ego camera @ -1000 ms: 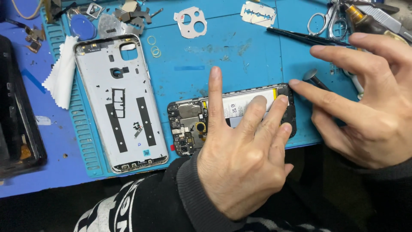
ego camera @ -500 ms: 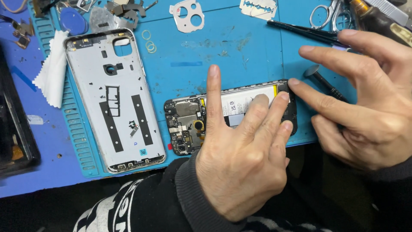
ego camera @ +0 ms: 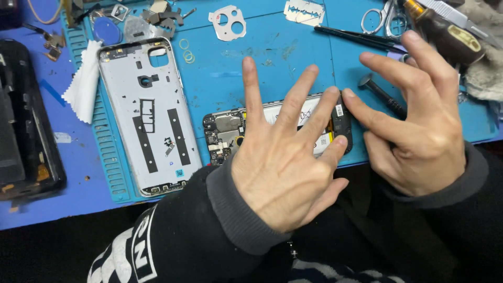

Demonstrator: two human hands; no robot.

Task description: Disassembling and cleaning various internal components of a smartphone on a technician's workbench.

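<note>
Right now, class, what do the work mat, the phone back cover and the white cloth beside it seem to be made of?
Work mat: likely silicone, matte blue, with moulded ridges.
Phone back cover: probably plastic or light metal, pale grey inside, with black adhesive strips.
White cloth: soft fabric, creased and folded.

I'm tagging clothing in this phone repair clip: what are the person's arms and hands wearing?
Both hands are bare: no gloves, rings or watch visible. The left hand comes out of a black sleeve with a grey ribbed cuff and bold white lettering lower on the arm. The right hand has a matching black sleeve with a grey cuff.
</note>
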